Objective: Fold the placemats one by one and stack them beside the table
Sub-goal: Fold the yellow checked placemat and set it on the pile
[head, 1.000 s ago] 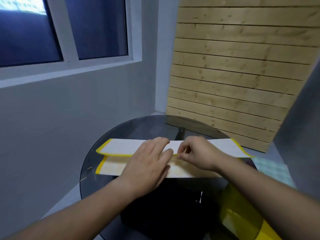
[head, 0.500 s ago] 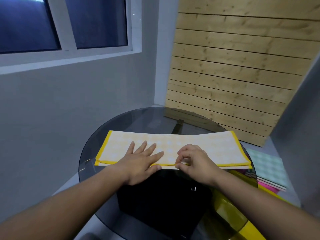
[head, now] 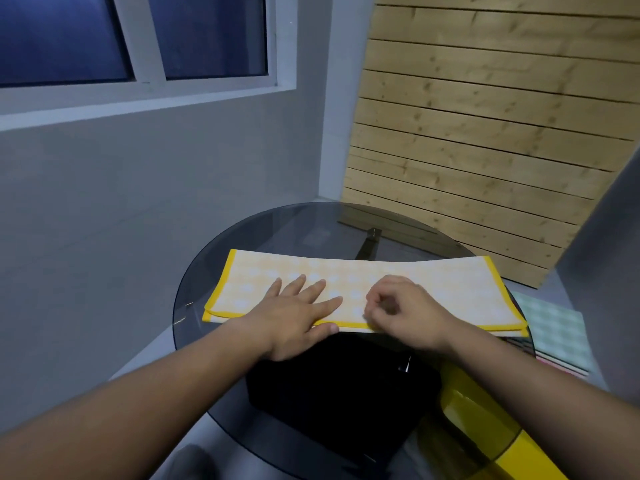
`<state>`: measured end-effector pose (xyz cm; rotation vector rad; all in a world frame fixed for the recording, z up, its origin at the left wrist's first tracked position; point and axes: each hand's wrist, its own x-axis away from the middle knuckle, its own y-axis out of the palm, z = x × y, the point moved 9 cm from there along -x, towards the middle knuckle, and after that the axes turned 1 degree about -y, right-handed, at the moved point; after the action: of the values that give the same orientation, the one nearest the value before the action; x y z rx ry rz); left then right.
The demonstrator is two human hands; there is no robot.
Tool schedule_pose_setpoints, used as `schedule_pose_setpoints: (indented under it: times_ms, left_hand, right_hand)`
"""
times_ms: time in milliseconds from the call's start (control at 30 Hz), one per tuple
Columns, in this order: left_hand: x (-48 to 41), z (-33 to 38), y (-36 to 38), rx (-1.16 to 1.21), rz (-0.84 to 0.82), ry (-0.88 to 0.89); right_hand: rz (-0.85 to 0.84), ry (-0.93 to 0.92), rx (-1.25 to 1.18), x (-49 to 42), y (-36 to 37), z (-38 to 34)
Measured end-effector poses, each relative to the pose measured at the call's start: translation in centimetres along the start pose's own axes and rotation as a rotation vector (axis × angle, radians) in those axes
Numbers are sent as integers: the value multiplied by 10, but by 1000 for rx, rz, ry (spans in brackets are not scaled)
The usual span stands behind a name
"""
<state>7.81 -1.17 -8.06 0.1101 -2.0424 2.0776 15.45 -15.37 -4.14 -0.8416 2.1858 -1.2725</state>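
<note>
A yellow-edged checked placemat (head: 450, 292) lies folded in half lengthwise across the round glass table (head: 277, 230), its two long edges lined up at the near side. My left hand (head: 298, 317) rests flat on its left half, fingers spread. My right hand (head: 401, 310) sits curled at the near edge near the middle, fingertips pinching the placemat's yellow border. A stack of folded placemats (head: 554, 327), green checked on top with pink beneath, lies to the right, lower than the tabletop.
A black block (head: 346, 393) shows under the glass near me. A yellow object (head: 485, 434) sits at the lower right. A grey wall with a window is on the left, and a wooden slat panel (head: 485, 133) leans behind the table.
The placemat's far half has been brought over onto the near half, so the mat is doubled. My left hand flattened and spread; my right hand stays pinched at the near edge.
</note>
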Motion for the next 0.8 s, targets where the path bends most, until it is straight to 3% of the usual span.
schedule_pose_setpoints:
  times_ms: [133, 233, 367, 567, 700, 800]
  left_hand:
    - [8, 6, -1, -18, -5, 15]
    - [15, 11, -3, -30, 26, 23]
    - [20, 15, -18, -76, 147, 33]
    - [-15, -13, -54, 171, 427, -83]
    - [-40, -19, -23, 258, 206, -126]
    - [-42, -28, -9, 197, 148, -187]
  right_hand:
    - [45, -7, 106, -20, -6, -4]
    - [-103, 19, 243, -29, 19, -5]
    - [-148, 43, 305, -30, 40, 4]
    - [-128, 44, 323, -28, 41, 5]
    - [-135, 49, 320, -26, 39, 4]
    - [-154, 56, 335, -28, 41, 6]
